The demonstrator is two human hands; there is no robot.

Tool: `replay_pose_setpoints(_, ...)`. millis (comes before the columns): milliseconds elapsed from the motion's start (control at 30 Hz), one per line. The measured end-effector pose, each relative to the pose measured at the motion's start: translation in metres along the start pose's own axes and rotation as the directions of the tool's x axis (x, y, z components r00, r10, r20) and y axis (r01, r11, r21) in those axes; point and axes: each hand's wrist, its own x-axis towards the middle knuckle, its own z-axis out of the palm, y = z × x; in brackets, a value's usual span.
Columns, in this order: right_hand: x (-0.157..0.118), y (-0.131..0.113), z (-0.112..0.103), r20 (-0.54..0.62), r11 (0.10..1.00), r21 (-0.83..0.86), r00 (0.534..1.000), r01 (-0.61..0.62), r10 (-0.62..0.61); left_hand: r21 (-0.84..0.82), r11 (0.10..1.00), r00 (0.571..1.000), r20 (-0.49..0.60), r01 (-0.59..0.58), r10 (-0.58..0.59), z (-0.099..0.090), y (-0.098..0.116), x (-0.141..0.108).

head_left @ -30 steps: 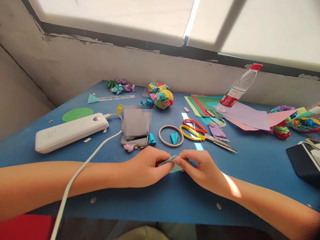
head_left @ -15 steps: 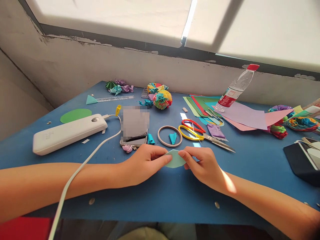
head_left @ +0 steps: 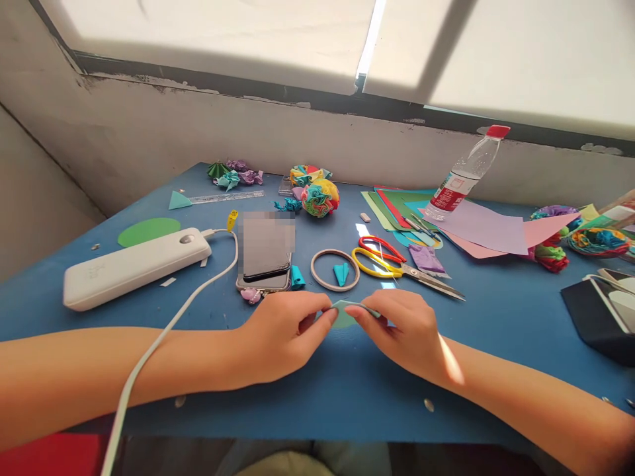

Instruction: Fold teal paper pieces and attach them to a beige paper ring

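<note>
A small piece of pale green folded paper (head_left: 343, 319) is pinched between my two hands, just above the blue table. My left hand (head_left: 288, 328) grips its left edge between thumb and fingers. On the right side, my right hand (head_left: 399, 325) holds it, with the thumb lying on the paper and the fingers behind. Beyond the hands lies a roll of tape (head_left: 314, 270) with a folded teal paper piece (head_left: 341, 274) inside its ring. Red-and-yellow-handled scissors (head_left: 404, 268) rest open a little further right. Another teal paper piece (head_left: 297, 277) sits beside the phone.
A phone (head_left: 265, 264) and a white power bank (head_left: 136, 269) with its cable lie left. Behind stand crumpled paper balls (head_left: 320, 198) and a ruler (head_left: 228, 196). To the right are coloured sheets (head_left: 489, 225), a bottle (head_left: 466, 175) and a dark box (head_left: 598, 320).
The paper has tilted and now shows less of its face, its right edge bent up against the right fingers. My right thumb has shifted left across it.
</note>
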Motion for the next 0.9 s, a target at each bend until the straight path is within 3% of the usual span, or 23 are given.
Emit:
replay_pose_setpoints(200,-0.002,0.001,0.0,-0.051,0.998,-0.027,0.997,-0.056,0.054,-0.076,0.997,0.989,-0.147,-0.023,0.012,0.002,-0.003,-0.001)
replay_pose_setpoints(333,-0.003,0.001,0.0,-0.046,0.999,-0.02,0.998,-0.038,0.037,-0.051,0.994,0.987,-0.136,-0.094,0.086,0.0,-0.004,-0.001)
replay_pose_setpoints(500,-0.004,0.001,-0.001,-0.059,0.999,-0.021,0.997,0.042,-0.043,-0.085,0.996,0.999,-0.01,-0.042,0.041,-0.001,-0.002,0.002)
replay_pose_setpoints(600,-0.007,0.002,-0.005,-0.052,0.988,-0.055,0.988,0.143,-0.146,-0.286,0.956,0.987,0.159,0.063,-0.018,-0.003,0.0,0.006)
replay_pose_setpoints(700,-0.009,0.005,-0.009,-0.011,0.954,-0.084,0.957,0.288,-0.29,-0.503,0.839,0.955,0.289,0.208,-0.063,-0.005,0.001,0.01)
replay_pose_setpoints(800,-0.008,0.006,-0.01,0.009,0.897,-0.142,0.906,0.419,-0.422,-0.616,0.742,0.944,0.323,0.266,-0.07,-0.007,0.0,0.013)
replay_pose_setpoints(900,-0.003,0.005,-0.01,0.052,0.864,-0.227,0.892,0.448,-0.449,-0.689,0.677,0.951,0.304,0.257,-0.052,-0.007,-0.003,0.013)
